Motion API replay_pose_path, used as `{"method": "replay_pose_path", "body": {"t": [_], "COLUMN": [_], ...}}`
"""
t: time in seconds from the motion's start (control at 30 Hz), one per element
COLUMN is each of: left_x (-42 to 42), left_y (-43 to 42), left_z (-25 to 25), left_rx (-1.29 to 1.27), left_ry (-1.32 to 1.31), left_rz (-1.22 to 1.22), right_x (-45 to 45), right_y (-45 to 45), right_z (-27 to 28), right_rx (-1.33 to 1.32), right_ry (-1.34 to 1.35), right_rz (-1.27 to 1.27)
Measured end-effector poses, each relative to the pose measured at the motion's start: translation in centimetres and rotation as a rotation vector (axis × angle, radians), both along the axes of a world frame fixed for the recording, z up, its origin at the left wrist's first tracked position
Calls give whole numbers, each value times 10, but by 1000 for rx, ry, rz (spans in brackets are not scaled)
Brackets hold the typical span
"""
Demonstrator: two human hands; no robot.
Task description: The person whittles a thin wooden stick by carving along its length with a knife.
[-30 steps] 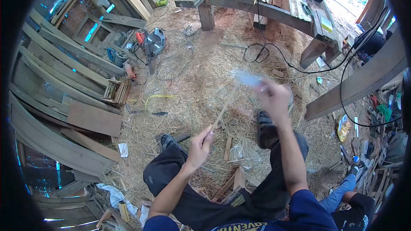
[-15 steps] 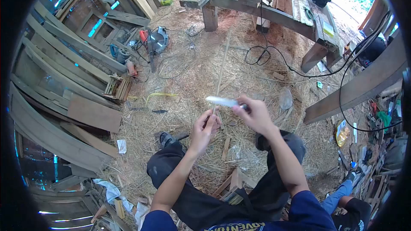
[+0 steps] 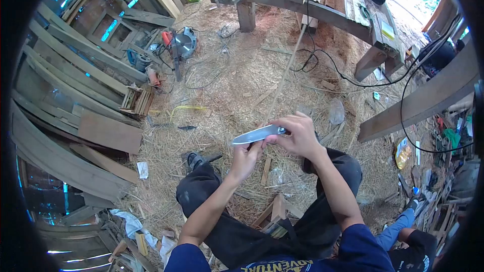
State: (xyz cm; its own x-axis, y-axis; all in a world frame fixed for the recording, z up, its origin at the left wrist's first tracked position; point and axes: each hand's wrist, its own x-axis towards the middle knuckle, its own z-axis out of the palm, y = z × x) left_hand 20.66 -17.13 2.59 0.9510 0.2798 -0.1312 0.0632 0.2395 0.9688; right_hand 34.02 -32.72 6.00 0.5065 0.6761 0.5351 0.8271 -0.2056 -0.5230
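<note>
Hiding one end of the stick point(image 3: 288, 70): knife point(image 3: 256, 135), left hand point(image 3: 245, 159), right hand point(image 3: 299, 136)

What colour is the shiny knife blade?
The blade is silvery grey; it shows in the head view.

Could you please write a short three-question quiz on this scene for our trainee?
1. Which hand holds the knife?
2. True or false: the round-bladed saw is on the ground.
3. Toward what does the thin stick extend?
a) the workbench
b) the yellow strip
c) the white paper

Key:
1. The right hand.
2. True.
3. a
</note>
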Motion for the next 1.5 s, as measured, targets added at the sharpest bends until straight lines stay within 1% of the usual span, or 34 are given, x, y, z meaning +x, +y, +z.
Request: {"method": "replay_pose_path", "body": {"t": [0.07, 0.17, 0.27, 0.37, 0.47, 0.57, 0.67, 0.77, 0.87, 0.93, 0.97, 1.07, 1.1, 1.27, 1.3, 1.37, 1.47, 1.5], "left_x": [2, 4, 3, -8, -13, -22, -20, -12, -6, -2, 0, 1, 1, -8, -8, -15, -25, -28], "left_y": [3, 5, 8, 6, 4, 13, 13, 17, 21, 14, 10, 1, -4, 1, 3, 4, 6, 9], "left_z": [13, 10, 3, 19, 15, 0, 14, 18, 21, 8, 2, 8, 15, 2, 5, 13, 11, 9], "left_rx": [-99, -50, -79, -213, -196, -216, -220, -263, -231, -181, -156, -178, -127, -53, -38, -105, -135, -130], "left_ry": [-26, -45, -56, -28, 42, 112, 121, 16, -5, -27, -39, 44, 24, -23, -26, -8, 64, 92], "left_rz": [-41, -49, -64, -63, -89, -133, -100, 5, -7, -7, -6, -11, 5, -34, -45, -62, -104, -122], "right_x": [2, -1, 0, 19, 32, 20, 14, 9, 3, -1, -3, -4, -2, 0, 2, 6, 34, 35], "right_y": [0, 0, 3, -15, -25, -18, -12, -2, 6, 12, 12, 13, 11, 8, 6, -2, -27, -31], "right_z": [3, 5, 4, 11, 9, 8, 9, 11, 10, 6, 6, 10, 11, 13, 13, 14, 23, 23], "right_rx": [-24, -53, 9, -38, -36, -59, -27, -28, -10, 28, -12, -8, -10, 45, 31, -2, -56, -63], "right_ry": [-33, -52, -82, -97, -33, -17, -40, -32, -4, 22, 14, 26, 5, -57, -78, -118, -123, -124], "right_rz": [-38, -75, -107, -301, -451, -357, -268, -209, -158, -96, -77, -106, -104, -87, -112, -159, -463, -452]}}
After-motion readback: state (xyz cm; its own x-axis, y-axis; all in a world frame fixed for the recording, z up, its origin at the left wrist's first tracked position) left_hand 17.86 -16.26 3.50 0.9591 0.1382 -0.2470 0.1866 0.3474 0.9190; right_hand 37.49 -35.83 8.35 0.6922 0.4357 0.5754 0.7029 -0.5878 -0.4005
